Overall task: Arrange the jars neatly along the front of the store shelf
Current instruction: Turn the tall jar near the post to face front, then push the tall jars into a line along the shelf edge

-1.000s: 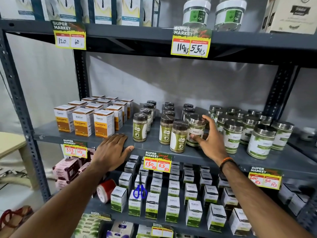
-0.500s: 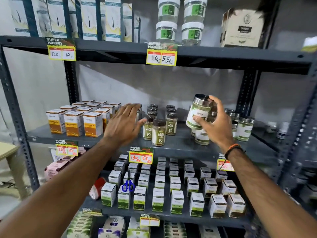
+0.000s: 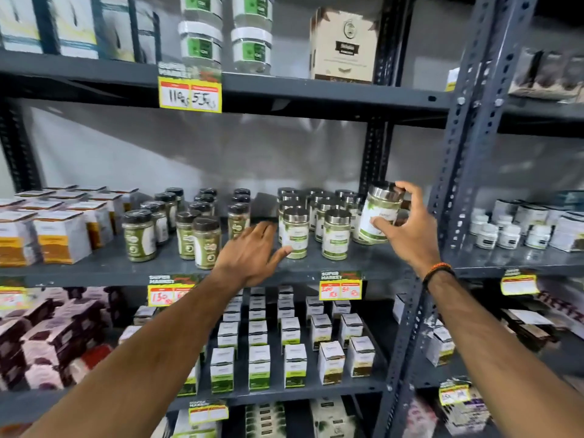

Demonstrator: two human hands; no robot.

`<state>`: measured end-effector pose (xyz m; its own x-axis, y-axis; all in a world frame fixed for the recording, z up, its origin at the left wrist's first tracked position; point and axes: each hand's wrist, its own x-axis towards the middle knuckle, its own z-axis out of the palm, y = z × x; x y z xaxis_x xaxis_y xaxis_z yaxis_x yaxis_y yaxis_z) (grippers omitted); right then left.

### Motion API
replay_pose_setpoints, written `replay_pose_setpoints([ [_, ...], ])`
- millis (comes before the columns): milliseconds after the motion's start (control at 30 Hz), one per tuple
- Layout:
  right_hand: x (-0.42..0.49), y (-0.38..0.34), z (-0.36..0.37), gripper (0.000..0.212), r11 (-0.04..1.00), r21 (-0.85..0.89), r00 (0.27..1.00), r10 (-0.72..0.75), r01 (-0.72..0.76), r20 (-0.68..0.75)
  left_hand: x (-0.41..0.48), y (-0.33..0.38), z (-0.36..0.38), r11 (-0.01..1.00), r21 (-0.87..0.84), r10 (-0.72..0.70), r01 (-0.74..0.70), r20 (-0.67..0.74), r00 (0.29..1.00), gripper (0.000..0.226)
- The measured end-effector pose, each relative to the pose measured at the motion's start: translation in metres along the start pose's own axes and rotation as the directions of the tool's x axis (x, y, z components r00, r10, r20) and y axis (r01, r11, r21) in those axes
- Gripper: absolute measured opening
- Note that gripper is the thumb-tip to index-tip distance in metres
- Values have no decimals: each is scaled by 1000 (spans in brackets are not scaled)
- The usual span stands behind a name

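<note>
A dark grey slotted-angle metal rack fills the view, with a pale sheeted wall behind it and a second rack of the same build joining on the right at a perforated upright (image 3: 464, 172). The middle shelf (image 3: 357, 263) is a flat grey steel board carrying, from left to right, white-and-orange cartons (image 3: 61, 237), a cluster of dark-lidded jars (image 3: 139, 235) with green labels, then the steel-lidded jars (image 3: 336, 233) with white-and-green labels standing in rows toward the back. The right hand (image 3: 407, 222) has its fingers clamped on one steel-lidded jar (image 3: 380, 214), thumb low on the label and fingertips curled over the lid, holding it tilted and lifted just above the shelf at the right end of that group. The left hand (image 3: 252, 252) is spread flat with fingers apart, its thumb tip at or just beside the front steel-lidded jar (image 3: 295, 232) near the shelf's front edge (contact cannot be made out through the blur). An orange-and-black band (image 3: 437, 271) circles the right wrist. Yellow price tags headed "SUPER MARKET" hang on the shelf edges: the upper tag (image 3: 189, 93) reads "110 Rs" and "55 Rs", one lower tag (image 3: 340, 286) reads about "100 Rs" and "50 Rs", and another (image 3: 164, 294) shows "130", partly covered by the left forearm. Jar label print is too blurred to read. Below stand rows of small white boxes (image 3: 294, 365).
</note>
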<state>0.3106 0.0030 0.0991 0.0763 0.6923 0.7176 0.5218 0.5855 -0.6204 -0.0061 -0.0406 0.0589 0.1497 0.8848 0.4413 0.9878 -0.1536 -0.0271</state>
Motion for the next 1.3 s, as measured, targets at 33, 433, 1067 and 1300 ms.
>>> replay_pose_setpoints([
  [33, 0, 11, 1, 76, 1000, -12, 1000, 16, -16, 11, 2, -1, 9, 1000, 2, -20, 20, 37, 999, 80],
  [433, 3, 78, 32, 79, 979, -80, 974, 196, -187, 115, 12, -20, 65, 999, 5, -36, 36, 207, 978, 90],
  [1067, 0, 91, 59, 65, 860, -340, 907, 419, -381, 44, 9, -24, 74, 999, 48, -30, 24, 127, 991, 97],
  [1300, -3, 93, 62, 67, 854, -371, 912, 408, -364, 45, 10, -24, 74, 998, 58, -21, 15, 116, 993, 93],
])
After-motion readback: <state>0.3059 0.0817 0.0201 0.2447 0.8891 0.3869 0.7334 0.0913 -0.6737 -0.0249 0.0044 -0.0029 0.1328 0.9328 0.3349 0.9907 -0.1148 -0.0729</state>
